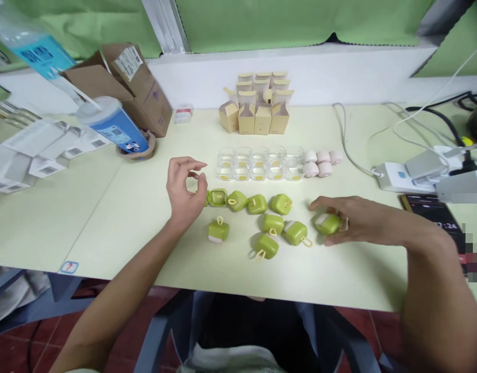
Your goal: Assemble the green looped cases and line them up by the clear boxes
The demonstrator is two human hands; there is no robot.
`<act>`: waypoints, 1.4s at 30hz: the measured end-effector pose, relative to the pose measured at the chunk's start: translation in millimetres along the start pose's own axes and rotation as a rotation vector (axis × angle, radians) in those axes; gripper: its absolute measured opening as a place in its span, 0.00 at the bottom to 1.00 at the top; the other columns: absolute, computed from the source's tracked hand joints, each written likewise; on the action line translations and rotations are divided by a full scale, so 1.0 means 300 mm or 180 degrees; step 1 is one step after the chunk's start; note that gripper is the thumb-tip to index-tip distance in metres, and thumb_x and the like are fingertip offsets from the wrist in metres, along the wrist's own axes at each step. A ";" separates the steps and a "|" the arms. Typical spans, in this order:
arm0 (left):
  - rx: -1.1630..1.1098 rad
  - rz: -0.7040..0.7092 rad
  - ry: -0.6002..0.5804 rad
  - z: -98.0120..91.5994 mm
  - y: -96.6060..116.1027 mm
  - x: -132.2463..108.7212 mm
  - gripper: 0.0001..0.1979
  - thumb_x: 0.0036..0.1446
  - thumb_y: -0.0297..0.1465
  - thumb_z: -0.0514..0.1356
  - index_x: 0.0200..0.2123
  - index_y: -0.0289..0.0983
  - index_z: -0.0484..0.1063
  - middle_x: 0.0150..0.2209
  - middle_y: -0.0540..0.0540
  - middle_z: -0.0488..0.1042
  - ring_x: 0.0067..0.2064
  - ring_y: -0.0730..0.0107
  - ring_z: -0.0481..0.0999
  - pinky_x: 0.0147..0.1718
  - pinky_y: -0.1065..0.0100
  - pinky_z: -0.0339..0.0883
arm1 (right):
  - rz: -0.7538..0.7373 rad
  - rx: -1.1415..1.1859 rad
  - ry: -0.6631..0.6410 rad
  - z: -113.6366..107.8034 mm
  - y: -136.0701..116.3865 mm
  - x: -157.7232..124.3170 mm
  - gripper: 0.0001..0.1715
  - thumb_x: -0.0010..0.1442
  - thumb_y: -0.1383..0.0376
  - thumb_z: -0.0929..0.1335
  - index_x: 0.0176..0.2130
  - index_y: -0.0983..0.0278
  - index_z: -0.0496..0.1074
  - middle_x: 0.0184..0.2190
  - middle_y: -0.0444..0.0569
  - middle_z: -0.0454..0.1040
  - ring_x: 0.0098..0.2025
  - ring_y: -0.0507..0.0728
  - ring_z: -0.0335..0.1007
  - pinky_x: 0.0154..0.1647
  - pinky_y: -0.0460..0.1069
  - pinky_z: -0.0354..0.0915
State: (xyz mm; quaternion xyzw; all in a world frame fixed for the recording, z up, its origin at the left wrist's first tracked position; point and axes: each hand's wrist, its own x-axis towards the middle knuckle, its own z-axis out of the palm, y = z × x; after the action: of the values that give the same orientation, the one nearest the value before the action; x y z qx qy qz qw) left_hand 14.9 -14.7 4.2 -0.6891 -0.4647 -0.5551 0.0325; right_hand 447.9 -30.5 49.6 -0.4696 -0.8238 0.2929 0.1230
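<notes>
My left hand (184, 191) is raised over the left end of a row of small green cases. Its thumb and forefinger curve toward each other with a small gap, and nothing shows between them. Partly behind it lies an open green case (218, 197), its hollow facing up. My right hand (350, 220) has its fingers wrapped around a green case (328, 224) at the right, low over the table. Between the hands are several more green cases with yellow loops, among them one (295, 232) with its loop toward the front. A separate green case (218, 230) has a pale base.
Clear plastic cups (259, 163) stand in two rows behind the cases, with pale pink pieces (318, 163) at their right. Small open cartons (261, 116) stand by the wall. A blue tub (116, 127) and brown box (141, 93) are left; a power strip (401, 176) and phone (432, 217) right.
</notes>
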 end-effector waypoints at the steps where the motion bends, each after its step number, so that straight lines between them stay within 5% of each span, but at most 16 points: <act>1: 0.0004 0.0017 0.0015 -0.004 0.000 0.009 0.12 0.64 0.23 0.63 0.47 0.40 0.81 0.47 0.44 0.76 0.49 0.67 0.79 0.40 0.66 0.79 | -0.0052 0.0024 -0.0155 0.001 0.002 0.000 0.30 0.48 0.44 0.86 0.48 0.52 0.88 0.31 0.42 0.84 0.28 0.60 0.79 0.25 0.53 0.74; 3: 0.0000 0.0150 0.0069 -0.018 0.007 0.041 0.09 0.65 0.25 0.64 0.45 0.41 0.81 0.45 0.45 0.77 0.48 0.66 0.79 0.40 0.67 0.78 | -0.0132 0.0122 -0.0260 -0.003 0.001 0.010 0.25 0.60 0.45 0.81 0.52 0.53 0.87 0.39 0.46 0.87 0.34 0.62 0.82 0.33 0.55 0.77; 7: -0.0313 0.0617 0.0047 -0.030 0.095 0.135 0.04 0.69 0.29 0.66 0.44 0.43 0.81 0.43 0.46 0.78 0.46 0.67 0.79 0.37 0.67 0.77 | -0.0201 0.1089 0.1031 0.015 -0.058 0.053 0.33 0.62 0.48 0.82 0.63 0.49 0.83 0.53 0.49 0.85 0.42 0.62 0.83 0.44 0.60 0.81; 9: -0.0470 0.0889 -0.0690 -0.004 0.177 0.169 0.07 0.74 0.33 0.64 0.52 0.43 0.80 0.47 0.46 0.80 0.46 0.68 0.81 0.38 0.68 0.79 | -0.0319 0.1926 0.1334 0.056 -0.103 0.078 0.38 0.62 0.50 0.82 0.68 0.45 0.78 0.53 0.48 0.84 0.38 0.60 0.82 0.39 0.59 0.82; 12: -0.0531 0.1591 -0.1616 0.082 0.299 0.188 0.19 0.77 0.44 0.62 0.63 0.41 0.75 0.56 0.40 0.79 0.48 0.67 0.83 0.38 0.68 0.80 | -0.0583 0.2636 0.1403 0.130 -0.153 0.107 0.33 0.67 0.50 0.80 0.67 0.46 0.77 0.48 0.47 0.85 0.38 0.60 0.84 0.37 0.57 0.81; 17: -0.0008 0.1926 -0.1489 0.220 0.396 0.194 0.17 0.80 0.41 0.57 0.60 0.36 0.75 0.51 0.39 0.80 0.36 0.71 0.79 0.31 0.68 0.74 | -0.0522 0.2612 0.1791 0.197 -0.173 0.130 0.26 0.71 0.45 0.76 0.62 0.50 0.79 0.37 0.44 0.80 0.33 0.57 0.77 0.38 0.56 0.79; 23: 0.0446 0.2134 -0.1500 0.263 0.402 0.152 0.14 0.79 0.36 0.59 0.56 0.32 0.77 0.51 0.39 0.82 0.42 0.68 0.83 0.32 0.67 0.74 | -0.0246 0.1665 0.2380 0.227 -0.222 0.124 0.24 0.73 0.44 0.73 0.54 0.58 0.82 0.36 0.46 0.82 0.31 0.55 0.74 0.30 0.50 0.73; 31: 0.0229 0.1969 -0.1288 0.293 0.358 0.117 0.09 0.79 0.33 0.61 0.52 0.34 0.77 0.44 0.46 0.82 0.40 0.72 0.84 0.35 0.68 0.75 | -0.0019 0.0563 0.2428 0.263 -0.240 0.114 0.29 0.82 0.50 0.61 0.65 0.62 0.80 0.47 0.56 0.88 0.40 0.60 0.85 0.44 0.57 0.79; 37: 0.0076 0.2186 -0.1399 0.304 0.371 0.117 0.09 0.80 0.27 0.56 0.53 0.31 0.76 0.45 0.44 0.82 0.40 0.73 0.84 0.36 0.70 0.76 | 0.0027 0.0300 0.2540 0.271 -0.232 0.114 0.34 0.84 0.51 0.57 0.65 0.69 0.79 0.45 0.61 0.87 0.45 0.64 0.87 0.48 0.59 0.80; 42: 0.0064 0.2171 -0.1354 0.317 0.372 0.113 0.10 0.80 0.28 0.55 0.53 0.32 0.75 0.47 0.43 0.82 0.41 0.72 0.84 0.36 0.69 0.77 | 0.0104 0.0457 0.2502 0.268 -0.222 0.103 0.32 0.84 0.50 0.58 0.68 0.63 0.78 0.51 0.58 0.87 0.46 0.64 0.87 0.48 0.60 0.80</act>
State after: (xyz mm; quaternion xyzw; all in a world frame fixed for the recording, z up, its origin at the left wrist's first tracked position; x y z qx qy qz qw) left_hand 158.8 -3.9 47.4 -0.9030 -0.2112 -0.3529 0.1247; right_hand 346.5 -59.7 23.0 -0.5491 -0.6838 0.1496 0.4567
